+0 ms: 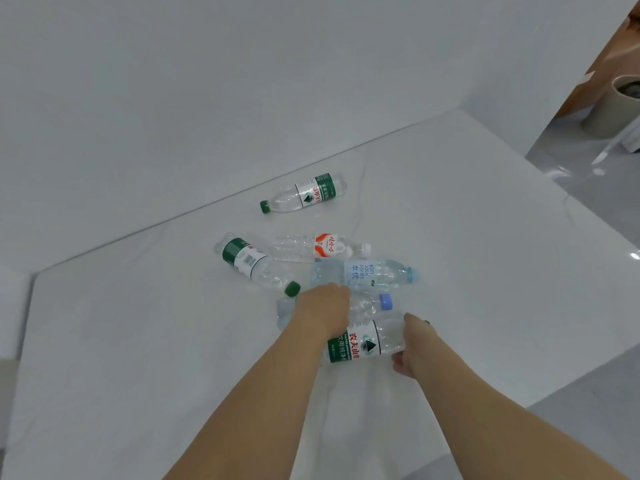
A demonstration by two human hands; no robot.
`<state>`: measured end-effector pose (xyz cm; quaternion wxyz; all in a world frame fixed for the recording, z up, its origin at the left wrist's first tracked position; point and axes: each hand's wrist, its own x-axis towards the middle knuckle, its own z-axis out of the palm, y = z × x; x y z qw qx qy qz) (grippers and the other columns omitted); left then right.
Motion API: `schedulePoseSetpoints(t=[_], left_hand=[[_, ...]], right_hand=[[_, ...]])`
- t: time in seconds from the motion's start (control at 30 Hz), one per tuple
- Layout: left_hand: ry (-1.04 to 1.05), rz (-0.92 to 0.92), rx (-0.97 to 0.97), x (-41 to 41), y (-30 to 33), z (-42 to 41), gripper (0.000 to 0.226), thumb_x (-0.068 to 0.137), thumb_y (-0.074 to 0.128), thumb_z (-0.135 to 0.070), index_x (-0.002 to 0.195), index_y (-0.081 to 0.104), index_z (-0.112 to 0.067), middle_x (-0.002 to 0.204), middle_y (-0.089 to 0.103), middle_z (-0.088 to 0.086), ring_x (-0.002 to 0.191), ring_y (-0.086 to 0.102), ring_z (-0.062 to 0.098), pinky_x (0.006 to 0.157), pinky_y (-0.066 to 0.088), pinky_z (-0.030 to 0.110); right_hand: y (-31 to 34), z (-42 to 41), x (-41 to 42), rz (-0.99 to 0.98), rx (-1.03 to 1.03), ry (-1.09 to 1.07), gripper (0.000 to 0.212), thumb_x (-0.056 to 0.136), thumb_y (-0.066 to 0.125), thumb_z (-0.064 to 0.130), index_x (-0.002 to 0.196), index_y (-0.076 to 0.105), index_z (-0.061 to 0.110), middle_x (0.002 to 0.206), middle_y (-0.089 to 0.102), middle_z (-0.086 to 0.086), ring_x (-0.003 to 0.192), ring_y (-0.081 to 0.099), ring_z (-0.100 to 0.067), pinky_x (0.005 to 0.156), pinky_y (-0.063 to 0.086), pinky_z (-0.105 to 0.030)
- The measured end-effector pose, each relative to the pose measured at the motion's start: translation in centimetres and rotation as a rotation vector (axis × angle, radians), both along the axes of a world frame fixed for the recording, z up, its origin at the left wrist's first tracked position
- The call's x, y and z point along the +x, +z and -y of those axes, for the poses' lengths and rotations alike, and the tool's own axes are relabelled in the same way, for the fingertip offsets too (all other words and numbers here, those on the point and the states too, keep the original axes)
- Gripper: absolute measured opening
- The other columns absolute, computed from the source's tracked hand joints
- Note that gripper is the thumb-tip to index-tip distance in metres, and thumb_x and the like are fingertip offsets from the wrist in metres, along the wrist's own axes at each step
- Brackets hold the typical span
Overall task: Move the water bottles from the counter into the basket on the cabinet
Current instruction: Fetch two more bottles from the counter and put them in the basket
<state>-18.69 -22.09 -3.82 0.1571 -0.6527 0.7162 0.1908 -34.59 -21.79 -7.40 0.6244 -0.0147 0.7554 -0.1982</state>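
Several clear water bottles lie on their sides on the white counter (138,341). My left hand (323,308) grips a bottle with a blue cap (367,306). My right hand (412,344) holds the neck end of a green-labelled bottle (363,342) nearest me. Beyond them lie a pale blue bottle (370,273), a green-capped bottle (249,261), a bottle with an orange label (318,247) and a far green-labelled bottle (304,192). No basket or cabinet is in view.
The counter meets a white wall along its far edge and drops off on the right to a glossy grey floor. A beige round bin (613,105) stands on the floor at the upper right by a wooden panel.
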Motion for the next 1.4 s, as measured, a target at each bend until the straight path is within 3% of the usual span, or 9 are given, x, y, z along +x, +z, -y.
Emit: schedulePoseSetpoints(t=[0.1, 0.2, 0.3, 0.4, 0.5, 0.6, 0.73, 1.03, 1.4], left_hand=[[-0.044, 0.085, -0.068, -0.4, -1.6, 0.5, 0.025, 0.090, 0.058, -0.016, 0.113, 0.052, -0.012, 0.096, 0.052, 0.005, 0.078, 0.054, 0.019, 0.062, 0.046, 0.032], [-0.047, 0.149, -0.130, -1.0, -3.1, 0.6, 0.034, 0.086, 0.063, -0.016, 0.118, 0.051, -0.011, 0.105, 0.056, 0.008, 0.084, 0.055, 0.021, 0.061, 0.040, 0.032], [-0.047, 0.195, -0.138, -1.4, -4.4, 0.3, 0.045, 0.086, 0.062, -0.014, 0.127, 0.046, -0.006, 0.115, 0.059, 0.013, 0.098, 0.057, 0.028, 0.069, 0.037, 0.035], [-0.005, 0.166, -0.144, -0.9, -4.6, 0.0, 0.050, 0.082, 0.067, -0.023, 0.125, 0.045, -0.010, 0.113, 0.060, 0.010, 0.096, 0.057, 0.025, 0.066, 0.037, 0.033], [0.097, 0.054, -0.161, 0.4, -3.3, -0.7, 0.060, 0.073, 0.073, -0.036, 0.120, 0.043, -0.014, 0.106, 0.059, 0.004, 0.089, 0.055, 0.022, 0.062, 0.040, 0.031], [0.323, -0.114, -0.234, 2.1, 0.1, -1.7, 0.063, 0.068, 0.073, -0.043, 0.115, 0.039, -0.018, 0.096, 0.059, -0.001, 0.078, 0.054, 0.018, 0.059, 0.042, 0.030], [0.646, -0.338, -0.350, 4.2, 6.1, -3.6, 0.060, 0.061, 0.068, -0.048, 0.106, 0.033, -0.027, 0.079, 0.052, -0.009, 0.068, 0.056, 0.015, 0.053, 0.042, 0.027], [1.005, -0.679, -0.725, 10.3, 20.4, -10.6, 0.056, 0.065, 0.076, -0.040, 0.108, 0.045, -0.024, 0.097, 0.059, -0.009, 0.087, 0.063, 0.015, 0.077, 0.056, 0.038], [1.352, -0.546, -1.088, 19.7, 30.5, -32.2, 0.059, 0.061, 0.077, -0.038, 0.110, 0.048, -0.022, 0.100, 0.063, -0.009, 0.087, 0.066, 0.012, 0.076, 0.058, 0.038]], right_hand=[[-2.1, 0.8, -0.4, 0.019, -0.056, 0.007, 0.011, 0.089, 0.045, 0.029, 0.088, 0.049, 0.018, 0.083, 0.050, -0.007, 0.058, 0.042, -0.020, 0.062, 0.043, -0.034], [-3.9, 1.5, 0.1, 0.017, -0.123, 0.023, 0.018, 0.092, 0.044, 0.030, 0.082, 0.046, 0.015, 0.081, 0.046, -0.006, 0.062, 0.045, -0.024, 0.080, 0.045, -0.040], [-4.9, 1.5, 0.5, 0.015, -0.157, -0.066, 0.024, 0.088, 0.052, 0.035, 0.088, 0.051, 0.011, 0.089, 0.059, -0.009, 0.084, 0.060, -0.032, 0.091, 0.049, -0.040], [-4.4, 1.1, 0.6, -0.018, -0.185, -0.195, 0.030, 0.083, 0.062, 0.040, 0.096, 0.055, 0.014, 0.085, 0.060, -0.005, 0.074, 0.060, -0.026, 0.069, 0.052, -0.035], [-2.3, 0.8, 0.7, -0.028, -0.334, -0.186, 0.029, 0.086, 0.063, 0.041, 0.100, 0.058, 0.016, 0.084, 0.060, -0.002, 0.063, 0.054, -0.017, 0.051, 0.040, -0.029], [1.6, 0.5, 1.5, -0.080, -0.518, -0.060, 0.031, 0.086, 0.064, 0.042, 0.104, 0.062, 0.016, 0.093, 0.062, -0.003, 0.075, 0.057, -0.020, 0.061, 0.046, -0.031], [8.2, -0.4, 3.6, -0.155, -0.817, 0.234, 0.027, 0.086, 0.062, 0.043, 0.104, 0.063, 0.024, 0.101, 0.064, 0.002, 0.096, 0.061, -0.021, 0.089, 0.050, -0.043], [23.0, -2.0, 10.5, -0.063, -1.283, 0.594, 0.020, 0.083, 0.062, 0.049, 0.094, 0.065, 0.032, 0.095, 0.066, 0.011, 0.091, 0.060, -0.010, 0.077, 0.043, -0.029], [31.0, -16.1, 25.5, 0.295, -1.480, 1.012, 0.030, 0.082, 0.062, 0.052, 0.101, 0.066, 0.030, 0.103, 0.067, 0.007, 0.100, 0.061, -0.015, 0.090, 0.050, -0.043]])
